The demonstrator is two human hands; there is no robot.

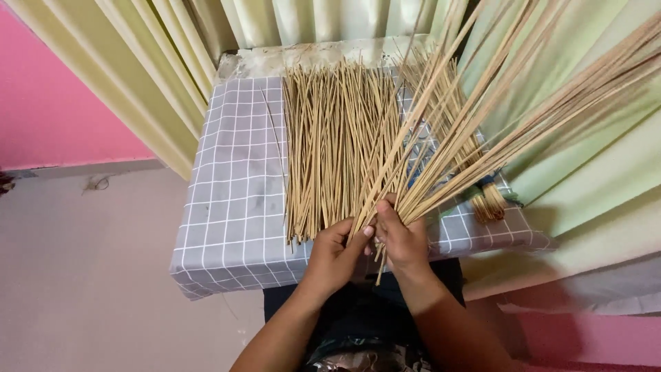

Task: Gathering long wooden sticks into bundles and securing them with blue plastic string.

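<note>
My right hand (403, 241) grips the lower ends of a fanned bunch of long thin tan sticks (496, 110) that rise up and to the right, off the table. My left hand (336, 251) sits beside it, its thumb and fingers pinching sticks at the base of the same bunch. A wide flat layer of similar sticks (337, 145) lies spread on the grey checked cloth of a small table (234, 200). Further right, under the raised fan, a tied bundle of sticks (482, 196) lies on the cloth.
Pale yellow-green curtains (172, 62) hang behind and to the right of the table. A pink wall (48, 103) is at the left, with bare light floor (82, 275) below it. My dark-clothed lap (358, 324) is against the table's near edge.
</note>
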